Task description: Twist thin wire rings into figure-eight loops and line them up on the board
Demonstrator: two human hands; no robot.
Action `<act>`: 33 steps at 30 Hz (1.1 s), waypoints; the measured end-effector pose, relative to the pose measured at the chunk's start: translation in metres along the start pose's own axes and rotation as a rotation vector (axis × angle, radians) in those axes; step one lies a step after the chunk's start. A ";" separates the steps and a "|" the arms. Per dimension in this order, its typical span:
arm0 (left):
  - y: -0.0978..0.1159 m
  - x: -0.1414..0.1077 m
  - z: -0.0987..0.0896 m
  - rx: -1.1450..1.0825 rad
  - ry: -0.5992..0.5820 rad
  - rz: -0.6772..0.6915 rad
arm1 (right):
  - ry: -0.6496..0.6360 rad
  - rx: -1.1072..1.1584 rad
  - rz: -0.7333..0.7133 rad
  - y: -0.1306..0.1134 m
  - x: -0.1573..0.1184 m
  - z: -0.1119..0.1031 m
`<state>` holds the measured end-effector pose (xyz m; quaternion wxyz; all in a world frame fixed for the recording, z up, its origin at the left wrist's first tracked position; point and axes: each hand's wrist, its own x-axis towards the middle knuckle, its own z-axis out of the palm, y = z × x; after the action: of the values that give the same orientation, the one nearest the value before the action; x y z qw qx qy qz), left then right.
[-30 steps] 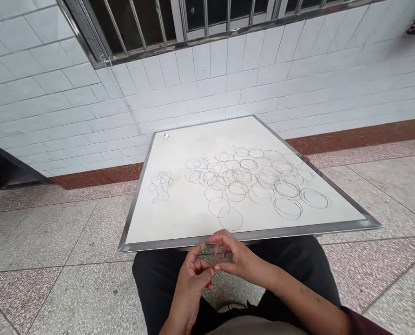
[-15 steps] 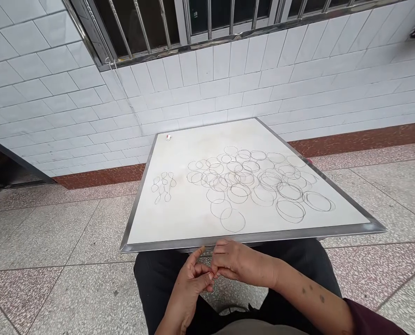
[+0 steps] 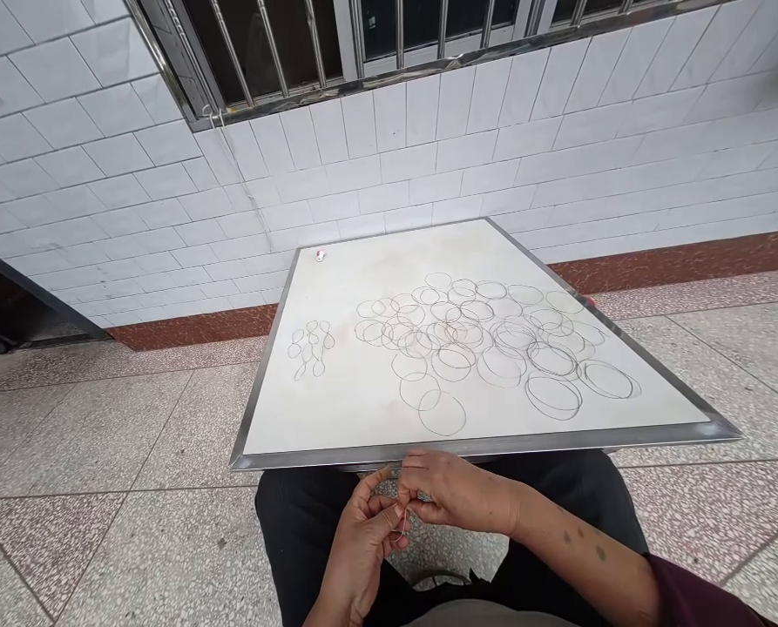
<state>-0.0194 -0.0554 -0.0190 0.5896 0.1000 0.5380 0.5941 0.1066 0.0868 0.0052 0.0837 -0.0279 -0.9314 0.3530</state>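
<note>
Below the table's near edge, my left hand (image 3: 367, 529) pinches a thin pale strand (image 3: 402, 527) between thumb and fingers. A small curve of the strand hangs under the pinch. From the other side my right hand (image 3: 450, 492) meets it, its thumb and fingertips closed on the strand close to the left thumb. Where the fingertips meet, the strand's end is too small to make out. Beyond my hands, many thin large rings (image 3: 443, 434) lie overlapping across the table's middle and right. A group of small twisted loops (image 3: 307, 346) lies to the left.
The white table (image 3: 486, 444) has a grey metal rim and stands just over my knees. A small white and red item (image 3: 321, 256) lies by its far left corner. Behind are a white tiled wall (image 3: 336, 183) and a barred window (image 3: 441, 61); the floor (image 3: 159, 435) is speckled stone.
More of the pale strand shows below the left thumb now. Both hands stay close together and have barely moved; the view has shifted slightly.
</note>
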 end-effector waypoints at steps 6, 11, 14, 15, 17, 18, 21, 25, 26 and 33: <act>0.003 -0.001 -0.002 0.056 -0.018 0.011 | -0.064 0.053 0.006 0.001 0.005 -0.003; 0.005 0.000 -0.007 0.088 -0.043 0.015 | -0.092 0.090 -0.021 0.001 0.010 -0.003; 0.006 0.003 -0.010 0.094 -0.055 0.042 | -0.074 0.077 -0.067 0.005 0.013 0.001; 0.007 0.004 -0.011 0.092 -0.048 0.052 | -0.055 0.078 -0.075 0.007 0.014 0.002; 0.009 0.005 -0.012 0.076 -0.024 0.067 | 0.001 0.088 -0.077 0.010 0.015 0.003; 0.011 0.006 -0.012 0.064 -0.011 0.073 | 0.032 0.094 -0.071 0.011 0.016 0.003; 0.015 0.005 -0.011 0.026 0.007 0.090 | 0.100 0.099 -0.067 0.013 0.017 0.002; 0.017 0.005 -0.012 0.012 0.018 0.125 | 0.145 0.068 -0.113 0.017 0.018 0.002; 0.017 0.006 -0.012 0.015 0.013 0.120 | 0.150 0.056 -0.117 0.018 0.018 0.003; 0.012 0.009 -0.015 0.005 0.041 0.106 | 0.145 -0.045 -0.147 0.023 0.017 0.009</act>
<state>-0.0402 -0.0522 -0.0205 0.5460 0.1176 0.5452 0.6252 0.0884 0.1001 -0.0147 0.1759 0.0132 -0.9302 0.3217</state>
